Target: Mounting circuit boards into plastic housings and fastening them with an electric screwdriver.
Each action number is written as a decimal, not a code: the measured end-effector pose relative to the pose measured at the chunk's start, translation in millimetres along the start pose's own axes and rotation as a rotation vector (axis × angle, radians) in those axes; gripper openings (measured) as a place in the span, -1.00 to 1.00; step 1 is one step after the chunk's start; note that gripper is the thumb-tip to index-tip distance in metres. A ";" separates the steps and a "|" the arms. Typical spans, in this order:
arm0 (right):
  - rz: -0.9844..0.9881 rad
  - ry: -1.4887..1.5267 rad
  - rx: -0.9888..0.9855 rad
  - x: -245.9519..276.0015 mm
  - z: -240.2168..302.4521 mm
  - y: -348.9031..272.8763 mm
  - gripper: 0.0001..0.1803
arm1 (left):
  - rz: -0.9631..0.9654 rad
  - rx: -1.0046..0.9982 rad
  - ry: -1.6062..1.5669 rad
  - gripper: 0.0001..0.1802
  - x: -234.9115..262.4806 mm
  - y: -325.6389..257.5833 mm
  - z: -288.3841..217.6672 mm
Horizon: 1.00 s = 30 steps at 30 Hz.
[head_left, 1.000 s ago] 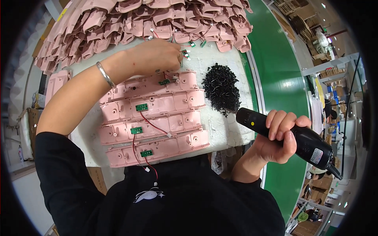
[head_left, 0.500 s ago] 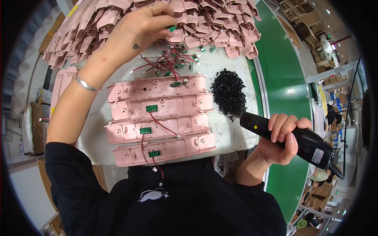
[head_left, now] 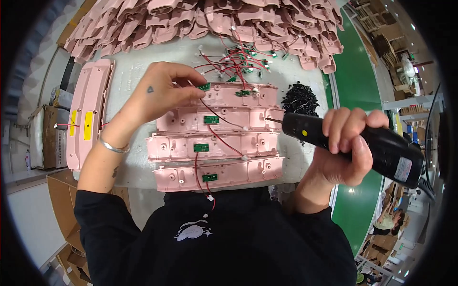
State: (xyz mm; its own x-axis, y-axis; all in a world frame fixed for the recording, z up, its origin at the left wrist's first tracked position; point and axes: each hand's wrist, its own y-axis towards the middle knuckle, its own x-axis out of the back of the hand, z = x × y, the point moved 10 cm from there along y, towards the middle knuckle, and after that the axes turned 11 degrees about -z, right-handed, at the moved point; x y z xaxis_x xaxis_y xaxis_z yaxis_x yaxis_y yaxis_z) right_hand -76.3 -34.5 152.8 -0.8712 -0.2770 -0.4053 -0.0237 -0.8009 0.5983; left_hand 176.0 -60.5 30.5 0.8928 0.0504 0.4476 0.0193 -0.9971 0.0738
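I see a big heap of pink shells (head_left: 214, 21) at the back showing no boards I can make out, so I judge plenty is left. In the row before it, the three nearer shells (head_left: 238, 172) each carry a green board, fastened or not I can't tell; the farthest shell (head_left: 224, 98) looks unfinished. Beyond lies a tangle of wired boards (head_left: 244, 56). I have the right hand (head_left: 350, 140) wrapped firmly round a black power screwdriver (head_left: 305, 126), and the left hand (head_left: 164, 88) pinching one small green board (head_left: 204, 87) at that farthest shell.
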 end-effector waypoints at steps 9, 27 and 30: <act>0.015 0.057 -0.091 -56.8 -76.7 11.5 -0.65 | -0.232 -0.520 0.357 -0.86 -15.8 -10.6 -11.6; 0.037 -0.118 -0.077 -69.9 -101.7 3.6 -0.65 | -0.147 -0.382 0.499 -0.93 -35.3 2.6 4.2; 0.035 -0.108 -0.086 -69.8 -103.0 3.4 -0.64 | -0.130 -0.398 0.540 -0.91 -38.7 -1.0 3.5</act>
State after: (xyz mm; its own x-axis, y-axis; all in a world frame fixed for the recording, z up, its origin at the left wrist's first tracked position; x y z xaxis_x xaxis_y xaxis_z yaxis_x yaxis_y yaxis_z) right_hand 34.9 -72.6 112.0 -0.9185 -0.2506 -0.3059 0.0457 -0.8357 0.5473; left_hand 143.0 -61.7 10.0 0.5426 0.2931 0.7872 -0.1480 -0.8891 0.4331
